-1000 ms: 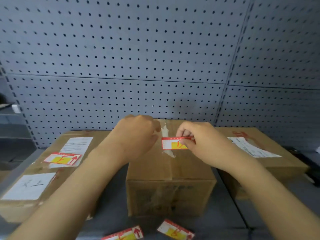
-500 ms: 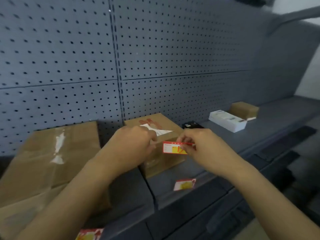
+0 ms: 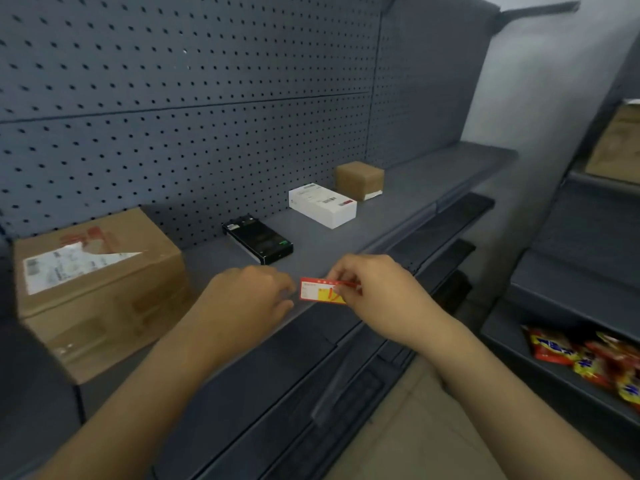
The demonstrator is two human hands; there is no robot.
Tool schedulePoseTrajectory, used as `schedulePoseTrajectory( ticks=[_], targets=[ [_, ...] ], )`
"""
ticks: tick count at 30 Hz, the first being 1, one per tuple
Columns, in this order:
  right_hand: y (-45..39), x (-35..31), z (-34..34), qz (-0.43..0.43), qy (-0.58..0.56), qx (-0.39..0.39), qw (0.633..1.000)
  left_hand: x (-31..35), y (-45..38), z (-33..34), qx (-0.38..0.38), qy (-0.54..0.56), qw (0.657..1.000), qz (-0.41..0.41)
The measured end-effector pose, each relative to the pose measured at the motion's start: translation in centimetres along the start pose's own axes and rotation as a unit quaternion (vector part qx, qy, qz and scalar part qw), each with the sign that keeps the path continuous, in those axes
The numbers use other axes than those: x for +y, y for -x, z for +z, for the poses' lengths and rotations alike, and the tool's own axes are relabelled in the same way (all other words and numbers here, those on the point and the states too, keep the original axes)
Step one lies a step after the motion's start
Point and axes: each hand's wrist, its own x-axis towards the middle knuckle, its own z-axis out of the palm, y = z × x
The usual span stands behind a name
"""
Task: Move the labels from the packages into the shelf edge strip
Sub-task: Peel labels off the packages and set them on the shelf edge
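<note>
A grey pegboard wall (image 3: pixel 194 109) backs a grey shelf (image 3: pixel 408 199) that runs away to the right. On the shelf I see a large cardboard box (image 3: pixel 104 289) at the left with a partly torn white shipping sheet on its top, then a black flat box (image 3: pixel 258 239), a white box (image 3: pixel 322 204) and a small brown box (image 3: pixel 360 180) further along, each well apart from the next. Both of my hands are raised just in front of the shelf's front edge. My right hand (image 3: pixel 377 296) pinches a red-and-yellow label (image 3: pixel 320 291) by its right end between thumb and forefinger; the label is held flat, facing me, above the shelf edge strip (image 3: pixel 311 344) and not inserted in it. My left hand (image 3: pixel 252 296) is loosely curled just beside the label's left end; I cannot tell whether its fingers touch the label. At the lower right, a neighbouring shelf unit holds red-and-yellow snack packets (image 3: pixel 585 358).
</note>
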Motion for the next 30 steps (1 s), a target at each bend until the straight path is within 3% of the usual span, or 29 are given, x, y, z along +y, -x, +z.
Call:
schedulePoseTrajectory(
  ticks=[13,30],
  targets=[
    [-10.4,9.1,1.1,-0.039,-0.016,-0.074,0.996,0.3,-10.1,5.9,-0.062,-0.004,0.996,-0.065],
    [-17.1,17.4,2.6,-0.211,-0.078,-0.218,0.95,7.4,-13.8,10.8,-0.047,-0.013,0.943,-0.33]
  ],
)
